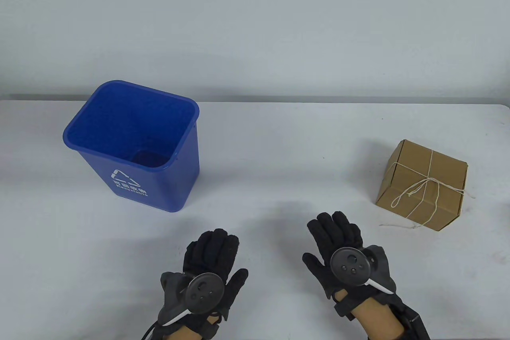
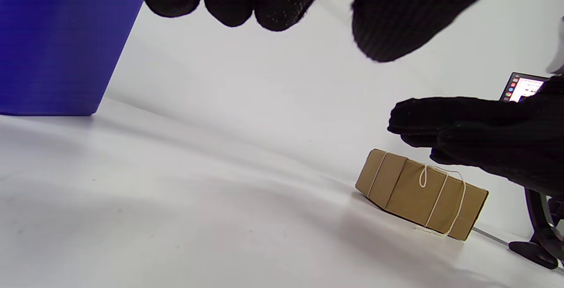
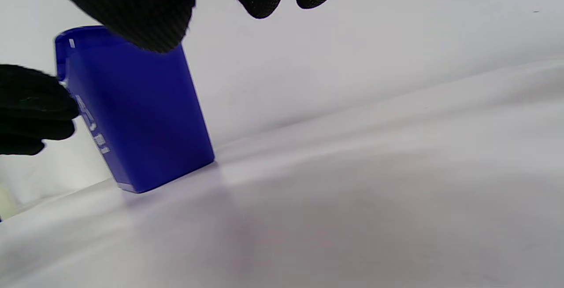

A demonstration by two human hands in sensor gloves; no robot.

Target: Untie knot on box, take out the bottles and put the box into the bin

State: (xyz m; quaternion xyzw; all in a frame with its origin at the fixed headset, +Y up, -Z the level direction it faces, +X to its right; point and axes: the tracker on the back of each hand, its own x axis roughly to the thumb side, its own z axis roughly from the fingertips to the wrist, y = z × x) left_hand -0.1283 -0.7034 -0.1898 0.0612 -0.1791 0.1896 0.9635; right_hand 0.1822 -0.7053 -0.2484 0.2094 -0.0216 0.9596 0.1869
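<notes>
Cardboard box (image 1: 422,184): right of frame, centre height; closed, string (image 1: 418,190) crossed over it, knot still tied
Blue bin (image 1: 135,144): left of frame, upright, mouth open to receive the box
Left hand (image 1: 209,272): bottom centre; fingers relaxed, holding nothing
Right hand (image 1: 344,254): bottom, right of centre; fingers straight, empty, nearer the box, likely first to reach

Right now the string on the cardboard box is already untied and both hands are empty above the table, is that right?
Not quite. The string is still knotted around the cardboard box, as the table view shows. The rest holds: the left hand and right hand are both empty above the table.
</notes>
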